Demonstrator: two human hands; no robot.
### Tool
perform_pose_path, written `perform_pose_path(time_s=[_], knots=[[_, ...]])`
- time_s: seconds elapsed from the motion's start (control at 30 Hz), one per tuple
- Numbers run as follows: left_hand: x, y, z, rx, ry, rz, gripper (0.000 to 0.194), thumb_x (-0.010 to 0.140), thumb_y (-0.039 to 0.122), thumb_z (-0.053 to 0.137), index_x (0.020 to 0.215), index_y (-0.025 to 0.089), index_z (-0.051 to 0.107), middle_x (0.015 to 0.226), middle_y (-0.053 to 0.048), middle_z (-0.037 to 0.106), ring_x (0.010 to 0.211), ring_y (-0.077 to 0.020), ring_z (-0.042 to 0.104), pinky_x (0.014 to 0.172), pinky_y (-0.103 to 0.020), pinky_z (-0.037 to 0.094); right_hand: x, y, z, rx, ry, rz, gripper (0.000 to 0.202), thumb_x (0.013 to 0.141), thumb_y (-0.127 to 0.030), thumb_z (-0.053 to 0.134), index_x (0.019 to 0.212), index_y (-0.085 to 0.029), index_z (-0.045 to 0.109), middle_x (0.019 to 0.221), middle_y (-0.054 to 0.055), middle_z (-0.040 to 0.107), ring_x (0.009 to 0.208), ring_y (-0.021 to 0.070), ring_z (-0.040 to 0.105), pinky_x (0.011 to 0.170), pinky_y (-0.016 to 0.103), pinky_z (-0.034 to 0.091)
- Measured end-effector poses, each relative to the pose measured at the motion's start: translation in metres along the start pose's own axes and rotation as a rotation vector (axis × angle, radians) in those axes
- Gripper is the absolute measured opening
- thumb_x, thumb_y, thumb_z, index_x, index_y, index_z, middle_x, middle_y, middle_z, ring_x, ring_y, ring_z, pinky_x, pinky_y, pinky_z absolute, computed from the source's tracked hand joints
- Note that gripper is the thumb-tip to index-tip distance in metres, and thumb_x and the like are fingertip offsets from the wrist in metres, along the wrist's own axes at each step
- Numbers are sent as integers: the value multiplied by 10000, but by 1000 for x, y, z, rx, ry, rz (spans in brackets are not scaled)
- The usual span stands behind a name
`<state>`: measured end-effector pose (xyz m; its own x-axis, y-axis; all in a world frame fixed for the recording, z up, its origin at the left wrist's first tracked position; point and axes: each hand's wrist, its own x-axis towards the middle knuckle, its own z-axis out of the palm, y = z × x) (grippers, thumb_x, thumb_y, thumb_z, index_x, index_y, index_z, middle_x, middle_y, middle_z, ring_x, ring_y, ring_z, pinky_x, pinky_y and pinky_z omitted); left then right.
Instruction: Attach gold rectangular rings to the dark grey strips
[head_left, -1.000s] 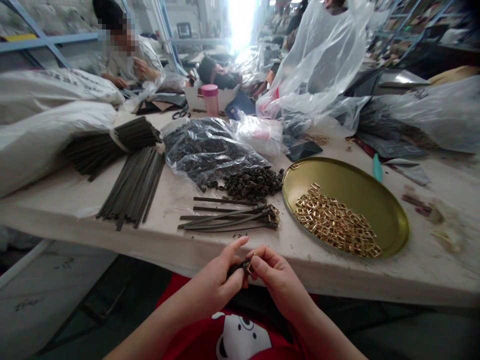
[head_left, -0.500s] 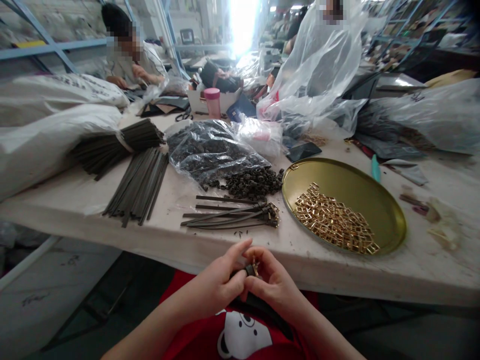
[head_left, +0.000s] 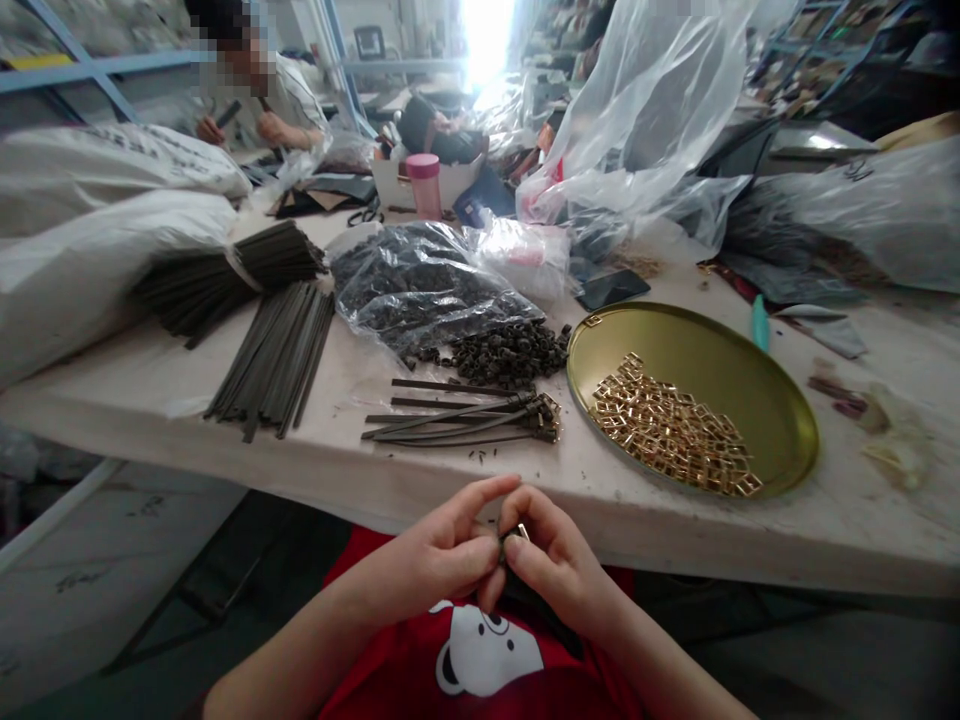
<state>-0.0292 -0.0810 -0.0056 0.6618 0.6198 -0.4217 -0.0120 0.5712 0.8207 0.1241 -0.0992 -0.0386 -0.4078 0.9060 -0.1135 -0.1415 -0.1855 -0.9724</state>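
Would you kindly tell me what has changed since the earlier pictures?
The right hand's fingers now cover most of the gold buckle, leaving only an edge showing. Across the table, a co-worker's hand has shifted leftward in the picture, with a dark strip raised in it. The left hand stays beside the right; the strap pile and buckle plate look unchanged.

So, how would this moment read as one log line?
left fingers: on dark strap | right fingers: pinching gold piece | round tray: piled buckles | table: buckled straps
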Motion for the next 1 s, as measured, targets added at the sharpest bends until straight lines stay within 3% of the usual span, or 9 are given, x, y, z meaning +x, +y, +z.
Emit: perform_pose_path(time_s=[0.17, 0.33, 0.47, 0.6, 0.7, 0.87, 0.93, 1.0], knots=[[3, -2, -7, 56, 13, -58, 630, 784, 203, 456, 1352, 149, 189, 529, 70, 504, 438, -60, 393, 445, -179, 269, 5, 4, 0, -141, 53, 95, 65, 720, -178, 472, 723, -202, 413, 539, -74, 465, 478, 75, 405, 459, 185, 307], [-2, 13, -19, 310, 89, -115, 529, 823, 216, 404, 1334, 179, 273, 596, 47, 545, 533, -91, 469, 527, -216, 361, 7, 11, -2, -100, 157, 145, 69, 745, -221, 457, 744, -212, 388, 524, -71, 468, 459, 79, 387, 440, 190, 299], [-1, 14, -27, 364, 113, -111, 323, 811, 278, 475, 1092, 125, 515, 720, -3, 606, 600, -98, 516, 566, -226, 388, 8, 16, -6, -211, 261, 102, 41, 744, -234, 475, 735, -196, 461, 534, -67, 405, 463, 76, 331, 424, 193, 262], [3, 4, -23, 232, 159, -107, 247, 751, 297, 581, 909, 111, 544, 777, -32, 632, 661, -111, 543, 550, -209, 377, 7, 17, -7, -193, 293, 105, 84, 728, -255, 516, 701, -198, 460, 510, -81, 351, 444, 69, 293, 405, 193, 222], [2, 0, -17, 175, 220, -112, 235, 717, 277, 628, 870, 118, 548, 772, -29, 644, 673, -110, 547, 536, -193, 345, 6, 16, -3, -67, 275, 158, 138, 738, -295, 536, 706, -200, 440, 474, -94, 351, 423, 63, 286, 408, 191, 215], [-1, -6, -13, 30, 247, -73, 235, 709, 267, 637, 868, 118, 547, 722, -15, 633, 570, -71, 490, 476, -171, 281, 3, 16, 5, 398, 182, 236, 250, 747, -395, 519, 683, -218, 355, 469, -108, 316, 400, 55, 250, 396, 185, 193], [0, -10, -13, 24, 235, -62, 236, 717, 266, 629, 877, 115, 545, 714, -16, 633, 531, -58, 451, 461, -169, 270, 1, 16, 4, 272, 222, 204, 228, 747, -378, 523, 686, -213, 379, 482, -97, 348, 412, 59, 273, 400, 186, 210], [0, -13, -13, 73, 231, -74, 228, 723, 269, 622, 878, 117, 552, 713, -15, 634, 530, -60, 445, 463, -169, 283, -3, 16, 1, -34, 281, 126, 156, 741, -310, 539, 699, -202, 435, 495, -81, 402, 436, 67, 317, 418, 192, 245]])
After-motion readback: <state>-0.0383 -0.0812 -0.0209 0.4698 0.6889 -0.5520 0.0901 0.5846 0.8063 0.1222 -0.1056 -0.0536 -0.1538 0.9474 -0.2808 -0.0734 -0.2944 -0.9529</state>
